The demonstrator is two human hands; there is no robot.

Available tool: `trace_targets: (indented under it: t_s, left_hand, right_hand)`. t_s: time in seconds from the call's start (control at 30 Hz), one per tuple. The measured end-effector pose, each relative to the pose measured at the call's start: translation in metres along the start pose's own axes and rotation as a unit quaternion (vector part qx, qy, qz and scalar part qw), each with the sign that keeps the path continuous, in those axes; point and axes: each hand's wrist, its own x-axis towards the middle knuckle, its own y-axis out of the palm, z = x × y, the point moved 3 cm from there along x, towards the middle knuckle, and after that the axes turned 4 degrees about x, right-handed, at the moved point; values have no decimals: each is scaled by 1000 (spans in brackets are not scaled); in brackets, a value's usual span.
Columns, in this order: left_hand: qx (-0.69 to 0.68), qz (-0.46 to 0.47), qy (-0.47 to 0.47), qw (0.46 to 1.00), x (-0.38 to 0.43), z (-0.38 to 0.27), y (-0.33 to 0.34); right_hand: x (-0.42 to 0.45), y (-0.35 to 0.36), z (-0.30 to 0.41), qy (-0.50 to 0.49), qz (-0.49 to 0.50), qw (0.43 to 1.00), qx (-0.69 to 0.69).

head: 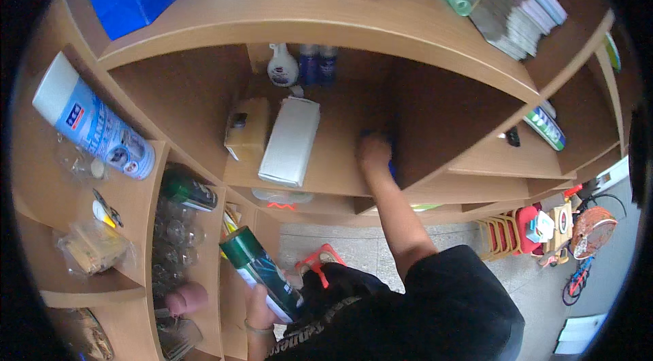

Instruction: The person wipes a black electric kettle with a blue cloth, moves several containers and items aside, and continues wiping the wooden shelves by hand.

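My left hand (pixel 261 305) is wrapped round the lower part of a dark green spray can (pixel 262 274), held tilted in front of my body. My right hand (pixel 375 153) reaches into the middle wooden shelf compartment, near its right wall. Beside and partly behind its fingers is a dark blue thing (pixel 392 168), mostly hidden; whether the fingers grip it is not clear. To the left of that hand, a long white box (pixel 291 142) lies on the shelf board, next to a brown cardboard box (pixel 248 128). A white bottle (pixel 282 66) and purple cans (pixel 317 66) stand at the back.
At the left, a blue and white spray can (pixel 99 121) stands on a shelf above another green can (pixel 189 188) and clear glassware (pixel 176 238). A thick board edge (pixel 316 29) curves above my right arm. Red chairs (pixel 510 231) stand on the floor at the right.
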Motion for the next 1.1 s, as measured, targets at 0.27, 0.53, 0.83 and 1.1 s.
trace_targets:
  t_s: [0.27,0.53,0.83,1.1]
  left_hand:
    - [-52,93,33,994,9,1,-7]
    - [-56,138,35,988,9,-15,17]
    - [-30,85,50,995,-17,-1,-19]
    - [-36,31,88,995,-15,-2,-34]
  right_hand:
    - [-142,-175,-16,-153,97,983,21]
    - [-96,-296,-3,-85,-129,908,-388]
    - [-73,-90,-6,-173,185,933,-256]
    - [61,-290,7,8,-426,889,168]
